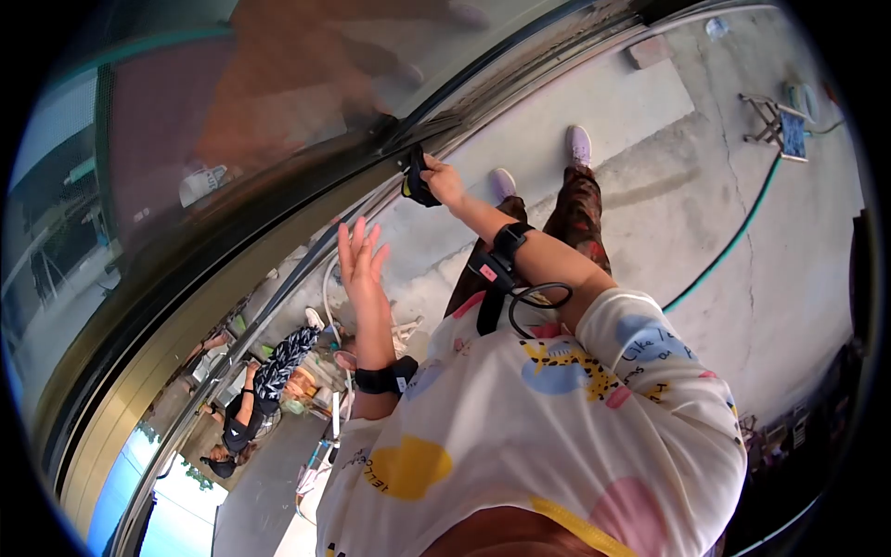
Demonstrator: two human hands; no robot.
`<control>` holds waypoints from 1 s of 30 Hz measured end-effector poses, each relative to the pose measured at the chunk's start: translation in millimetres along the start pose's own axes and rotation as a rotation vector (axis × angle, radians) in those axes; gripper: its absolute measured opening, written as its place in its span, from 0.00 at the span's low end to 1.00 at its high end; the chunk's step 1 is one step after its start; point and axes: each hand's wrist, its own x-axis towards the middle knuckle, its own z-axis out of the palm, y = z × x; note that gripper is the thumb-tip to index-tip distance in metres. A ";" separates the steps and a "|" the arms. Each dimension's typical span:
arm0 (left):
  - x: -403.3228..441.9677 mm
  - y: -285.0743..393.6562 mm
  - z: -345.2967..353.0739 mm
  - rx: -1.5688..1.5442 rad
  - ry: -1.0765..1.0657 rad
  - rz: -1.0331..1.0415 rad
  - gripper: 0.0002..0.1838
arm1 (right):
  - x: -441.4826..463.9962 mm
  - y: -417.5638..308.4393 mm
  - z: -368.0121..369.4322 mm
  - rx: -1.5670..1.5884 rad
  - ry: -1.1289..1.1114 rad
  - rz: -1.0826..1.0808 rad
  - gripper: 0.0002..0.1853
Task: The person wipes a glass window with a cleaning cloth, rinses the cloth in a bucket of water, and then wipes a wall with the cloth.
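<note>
My right hand (444, 182) is closed around a small black object (419, 178) with a yellow-green part; its exact kind cannot be made out. That object is close to the lower corner of the dark window frame (394, 148). My left hand (364, 265) is raised with its fingers apart and holds nothing, beside the metal rail along the window. Beyond the frame, the large glass pane (278, 84) shows a brownish reflection. A black strap with a device (497, 265) and a cable is on my right forearm, and another black band (385, 376) is on my left one.
A small folding stool (792, 135) with a blue seat stands on the concrete floor (742, 232), near a green hose (742, 246). A block (648, 52) lies by the wall. Another person (243, 418) in dark clothing is at the lower left, among assorted objects.
</note>
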 end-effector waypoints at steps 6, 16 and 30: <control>6.4 4.9 -3.8 -0.007 -0.116 0.001 0.29 | -49.0 -53.7 27.2 -0.477 0.427 -0.922 0.20; 11.2 16.3 12.7 0.021 -0.067 0.011 0.30 | -22.8 -70.4 -32.0 -1.038 0.425 -1.204 0.18; 10.6 12.6 14.3 0.070 -0.002 0.014 0.27 | 5.2 -163.7 -266.9 -0.341 1.046 -0.833 0.25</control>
